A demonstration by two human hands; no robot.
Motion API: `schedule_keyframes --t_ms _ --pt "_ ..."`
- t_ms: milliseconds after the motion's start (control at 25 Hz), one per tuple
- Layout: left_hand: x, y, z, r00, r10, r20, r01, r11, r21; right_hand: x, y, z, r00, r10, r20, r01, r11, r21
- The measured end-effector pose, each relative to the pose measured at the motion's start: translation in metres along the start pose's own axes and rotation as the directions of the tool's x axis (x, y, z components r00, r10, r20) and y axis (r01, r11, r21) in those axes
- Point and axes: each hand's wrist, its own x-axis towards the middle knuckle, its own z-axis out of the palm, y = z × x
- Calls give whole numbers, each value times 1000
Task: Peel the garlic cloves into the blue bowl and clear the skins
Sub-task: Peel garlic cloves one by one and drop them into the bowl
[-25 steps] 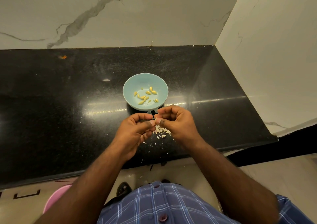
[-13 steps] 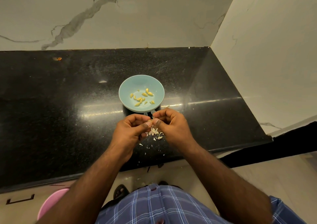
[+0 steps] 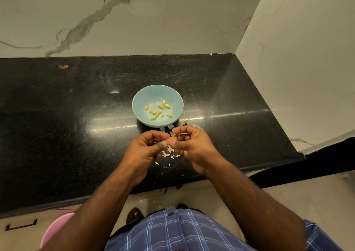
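Pale blue bowl (image 3: 140, 104) sits upright on the counter, holding about 12 peeled yellowish cloves (image 3: 158, 109); white papery skins (image 3: 169, 151) lie scattered just before it.

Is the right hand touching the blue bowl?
Apart. In the head view, the right hand is nearer the counter's front edge than the blue bowl, with black counter and skin flakes visible between the knuckles and the rim.

No readable text, labels, brands or numbers on bowl (image 3: 173, 97), countertop (image 3: 57, 135) or wall (image 3: 172, 20).
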Motion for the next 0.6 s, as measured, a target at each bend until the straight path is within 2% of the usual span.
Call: schedule_keyframes --t_ms 120,240,360,480,600 --pt "0 2 -2 1000 21 5 -21 999 -28 1 0 -1 988 -153 -19 145 965 -219" --pt "2 4 -1 998 67 -4 -67 997 29 1 0 0 984 -172 -44 153 947 -281" --pt "3 4 -1 995 98 7 -98 995 26 1 -4 3 998 24 -61 -29 996 -83" --pt "1 6 -1 994 111 22 -109 991 -82 4 -9 0 971 236 45 -240 952 189" --pt "1 10 2 993 112 40 -101 972 -211 7 -10 -3 947 277 161 -318 880 353"
